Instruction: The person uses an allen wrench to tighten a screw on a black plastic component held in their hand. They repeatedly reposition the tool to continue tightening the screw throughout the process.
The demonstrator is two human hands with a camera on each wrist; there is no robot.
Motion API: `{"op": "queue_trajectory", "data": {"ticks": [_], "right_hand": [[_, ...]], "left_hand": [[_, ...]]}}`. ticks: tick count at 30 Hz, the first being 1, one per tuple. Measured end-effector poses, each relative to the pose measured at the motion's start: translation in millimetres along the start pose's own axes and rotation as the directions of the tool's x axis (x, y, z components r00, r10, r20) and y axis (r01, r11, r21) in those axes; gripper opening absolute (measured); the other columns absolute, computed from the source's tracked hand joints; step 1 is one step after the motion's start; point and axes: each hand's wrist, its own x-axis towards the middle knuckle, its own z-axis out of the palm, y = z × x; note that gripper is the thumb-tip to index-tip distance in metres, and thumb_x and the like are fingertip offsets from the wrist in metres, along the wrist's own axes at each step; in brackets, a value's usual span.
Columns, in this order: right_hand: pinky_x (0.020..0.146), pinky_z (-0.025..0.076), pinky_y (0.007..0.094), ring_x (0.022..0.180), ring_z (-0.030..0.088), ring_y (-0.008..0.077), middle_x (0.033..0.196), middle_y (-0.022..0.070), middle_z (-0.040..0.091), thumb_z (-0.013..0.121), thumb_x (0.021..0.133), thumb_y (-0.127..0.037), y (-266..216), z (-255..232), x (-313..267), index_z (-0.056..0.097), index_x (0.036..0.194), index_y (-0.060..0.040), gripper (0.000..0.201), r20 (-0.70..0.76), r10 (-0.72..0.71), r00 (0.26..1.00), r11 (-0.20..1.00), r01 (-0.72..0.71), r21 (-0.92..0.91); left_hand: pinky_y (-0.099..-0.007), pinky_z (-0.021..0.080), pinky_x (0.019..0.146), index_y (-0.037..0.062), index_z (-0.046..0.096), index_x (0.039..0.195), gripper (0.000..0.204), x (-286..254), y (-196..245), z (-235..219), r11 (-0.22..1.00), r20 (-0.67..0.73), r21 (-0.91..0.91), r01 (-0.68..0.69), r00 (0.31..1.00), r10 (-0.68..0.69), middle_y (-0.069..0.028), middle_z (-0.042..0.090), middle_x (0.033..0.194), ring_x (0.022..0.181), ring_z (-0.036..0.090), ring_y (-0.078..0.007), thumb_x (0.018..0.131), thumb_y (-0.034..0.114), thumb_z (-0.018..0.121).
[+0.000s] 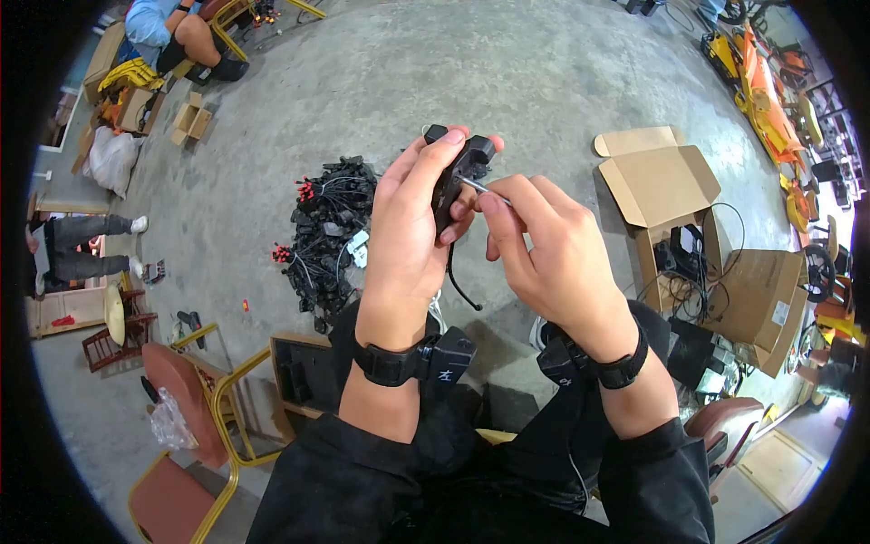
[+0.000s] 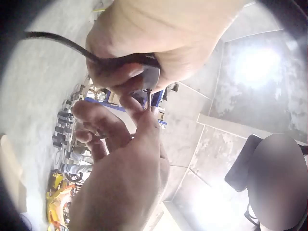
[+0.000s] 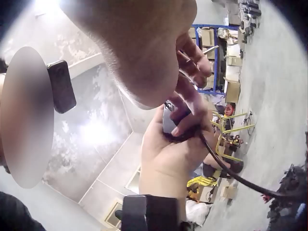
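In the head view my left hand (image 1: 412, 213) grips a black device (image 1: 446, 192) with a cable (image 1: 460, 283) hanging from its lower end. My right hand (image 1: 548, 245) pinches a thin metal tool (image 1: 485, 190) between thumb and forefinger, its tip against the side of the device. The left wrist view shows the tool's shaft (image 2: 149, 98) meeting the end of the device (image 2: 151, 76). In the right wrist view the left hand's fingers curl round the device (image 3: 169, 120), and the cable (image 3: 216, 159) runs off to the right.
On the floor beyond my left forearm lies a pile of black parts (image 1: 331, 236) with cables. An open cardboard box (image 1: 648, 263) holding black items and cables stands to the right. Chairs (image 1: 186, 399) are at the lower left, and a seated person (image 1: 168, 36) is at the upper left.
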Motion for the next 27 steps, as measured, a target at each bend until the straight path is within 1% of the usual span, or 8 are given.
{"op": "queue_trajectory", "data": {"ticks": [6, 13, 14, 15, 16, 18, 25, 27], "right_hand": [[0.061, 0.046, 0.0351, 0.070, 0.057, 0.0227, 0.061, 0.0044, 0.055, 0.067, 0.084, -0.013, 4, 0, 4, 0.059, 0.080, -0.0084, 0.010, -0.032, -0.267, 0.963, 0.934, 0.250, -0.256], [0.061, 0.047, 0.0355, 0.069, 0.059, 0.0239, 0.059, 0.0049, 0.056, 0.064, 0.086, -0.011, -10, -4, 6, 0.059, 0.082, -0.0070, 0.008, -0.038, -0.192, 0.981, 0.970, 0.184, -0.161], [0.058, 0.048, 0.0368, 0.064, 0.059, 0.0255, 0.060, 0.0060, 0.057, 0.063, 0.087, -0.012, -19, -13, 7, 0.059, 0.083, -0.0063, 0.009, 0.099, 0.175, 0.980, 0.967, -0.190, 0.170], [0.054, 0.049, 0.0382, 0.059, 0.060, 0.0271, 0.060, 0.0071, 0.057, 0.062, 0.089, -0.013, -26, -18, 9, 0.059, 0.083, -0.0055, 0.010, 0.334, 0.448, 0.829, 0.725, -0.556, 0.407], [0.054, 0.049, 0.0382, 0.059, 0.060, 0.0271, 0.060, 0.0071, 0.057, 0.062, 0.089, -0.013, -21, -14, 6, 0.059, 0.083, -0.0055, 0.010, 0.334, 0.448, 0.829, 0.725, -0.555, 0.407], [0.049, 0.049, 0.0407, 0.051, 0.059, 0.0298, 0.061, 0.0089, 0.058, 0.061, 0.091, -0.015, -7, -2, -1, 0.058, 0.084, -0.0048, 0.012, 0.030, 0.115, 0.993, 0.972, -0.119, 0.202], [0.050, 0.048, 0.0391, 0.056, 0.058, 0.0277, 0.063, 0.0085, 0.058, 0.063, 0.088, -0.014, -2, -7, 1, 0.059, 0.085, -0.0059, 0.010, 0.023, -0.027, 0.999, 0.995, 0.029, -0.098], [0.054, 0.044, 0.0344, 0.059, 0.056, 0.0242, 0.060, 0.0070, 0.055, 0.061, 0.089, -0.006, -1, -8, 5, 0.061, 0.084, -0.0022, 0.007, -0.039, -0.277, 0.960, 0.937, 0.261, -0.231]], "left_hand": [[-0.0166, 0.032, 0.041, 0.0073, 0.058, 0.101, 0.018, 0, 0, 0, 1.000, -0.002, 0.011, 0.028, 1.000, -0.028, -0.0097, 0.070, 0.098, 0.053, 0.045, -0.0018, 0.093, 0.023, 0.059], [-0.0174, 0.031, 0.041, 0.0066, 0.058, 0.102, 0.019, 0, 0, 0, 0.999, -0.003, 0.043, 0.026, 1.000, -0.026, -0.0102, 0.069, 0.098, 0.054, 0.046, -0.0025, 0.093, 0.023, 0.059], [-0.0176, 0.031, 0.041, 0.0062, 0.057, 0.102, 0.019, 0, -1, 0, 0.999, 0.020, 0.025, 0.023, 1.000, -0.024, -0.0107, 0.069, 0.098, 0.054, 0.046, -0.0029, 0.093, 0.023, 0.059], [-0.0176, 0.031, 0.041, 0.0062, 0.057, 0.102, 0.019, 1, -2, -1, 0.999, 0.020, 0.025, 0.024, 1.000, -0.024, -0.0107, 0.069, 0.098, 0.054, 0.046, -0.0029, 0.093, 0.023, 0.059], [-0.0174, 0.031, 0.041, 0.0059, 0.057, 0.102, 0.019, 1, -3, -1, 1.000, 0.042, -0.013, 0.029, 0.999, -0.028, -0.0112, 0.069, 0.098, 0.054, 0.045, -0.0034, 0.093, 0.023, 0.059], [-0.0173, 0.031, 0.041, 0.0055, 0.057, 0.102, 0.019, 2, -3, 0, 0.998, 0.064, -0.051, 0.034, 0.998, -0.030, -0.0116, 0.069, 0.099, 0.053, 0.045, -0.0038, 0.094, 0.023, 0.059], [-0.0166, 0.031, 0.041, 0.0049, 0.058, 0.102, 0.020, -1, 0, 3, 0.999, 0.029, -0.005, 0.041, 0.999, -0.041, -0.0106, 0.069, 0.098, 0.053, 0.044, -0.0029, 0.094, 0.024, 0.059], [-0.0167, 0.032, 0.041, 0.0047, 0.059, 0.102, 0.021, -1, 0, 3, 0.999, 0.024, 0.002, 0.046, 0.999, -0.046, -0.0100, 0.069, 0.098, 0.053, 0.045, -0.0027, 0.094, 0.024, 0.059]]}}
